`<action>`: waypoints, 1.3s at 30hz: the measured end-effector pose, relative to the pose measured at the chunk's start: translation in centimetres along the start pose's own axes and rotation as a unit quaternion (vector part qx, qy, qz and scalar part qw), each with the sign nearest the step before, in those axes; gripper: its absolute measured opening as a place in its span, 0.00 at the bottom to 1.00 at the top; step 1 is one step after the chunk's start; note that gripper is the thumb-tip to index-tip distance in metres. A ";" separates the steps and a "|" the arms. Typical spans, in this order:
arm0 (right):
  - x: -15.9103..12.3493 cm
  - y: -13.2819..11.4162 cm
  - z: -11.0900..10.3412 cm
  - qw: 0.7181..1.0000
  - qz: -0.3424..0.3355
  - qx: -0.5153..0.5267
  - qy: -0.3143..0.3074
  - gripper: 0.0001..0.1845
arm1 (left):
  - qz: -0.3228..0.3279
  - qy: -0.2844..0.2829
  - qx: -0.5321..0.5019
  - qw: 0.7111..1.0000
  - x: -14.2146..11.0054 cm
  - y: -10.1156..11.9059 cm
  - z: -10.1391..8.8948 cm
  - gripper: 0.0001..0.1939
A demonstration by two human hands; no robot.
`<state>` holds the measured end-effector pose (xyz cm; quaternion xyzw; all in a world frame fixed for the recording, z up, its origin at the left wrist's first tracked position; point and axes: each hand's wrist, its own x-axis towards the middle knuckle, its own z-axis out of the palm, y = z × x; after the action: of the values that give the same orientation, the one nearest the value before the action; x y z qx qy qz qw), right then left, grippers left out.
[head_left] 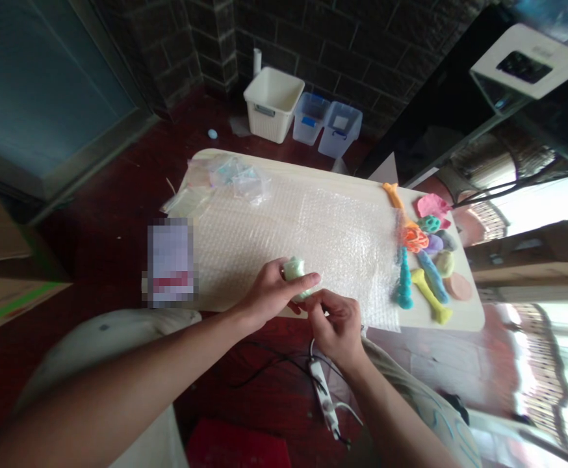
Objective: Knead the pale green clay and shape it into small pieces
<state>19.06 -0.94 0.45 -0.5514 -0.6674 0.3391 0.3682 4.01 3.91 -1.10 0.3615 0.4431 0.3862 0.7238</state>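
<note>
My left hand point(269, 289) is wrapped round a pale green piece of modelling clay point(294, 269), its thumb lying across the front. The clay has a rough, uneven top, and its lower part is partly hidden by the fingers. Close against its lower right side, my right hand point(335, 322) has its fingers curled into a pinch; whatever sits between the fingertips is hidden. Both hands are above the front edge of a pale table point(284, 168) covered with bubble wrap point(342, 227).
Shaped clay pieces stand at the table's right end, among them a yellow bone point(431, 297), a teal twist point(403, 279) and an orange rose point(414, 238). Clear plastic bags point(249, 182) lie back left. A power strip point(323, 396) is below; bins point(274, 104) stand behind.
</note>
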 end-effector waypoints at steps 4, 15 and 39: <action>0.0 -0.2 0.5 0.999 -0.004 0.037 0.015 0.16 | -0.016 0.025 0.002 1.000 0.2 -0.5 0.2 0.22; 1.8 1.9 1.5 0.885 0.238 0.393 0.082 0.18 | -0.004 -0.008 -0.062 0.998 0.7 0.3 -0.1 0.17; 1.8 2.8 -1.1 0.963 0.137 0.230 0.011 0.15 | 0.103 -0.058 0.085 0.989 0.5 0.0 -1.7 0.16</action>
<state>21.17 1.36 -1.13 -0.5415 -0.4853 0.5246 0.4428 2.57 4.63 -1.91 0.4871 0.3924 0.3978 0.6712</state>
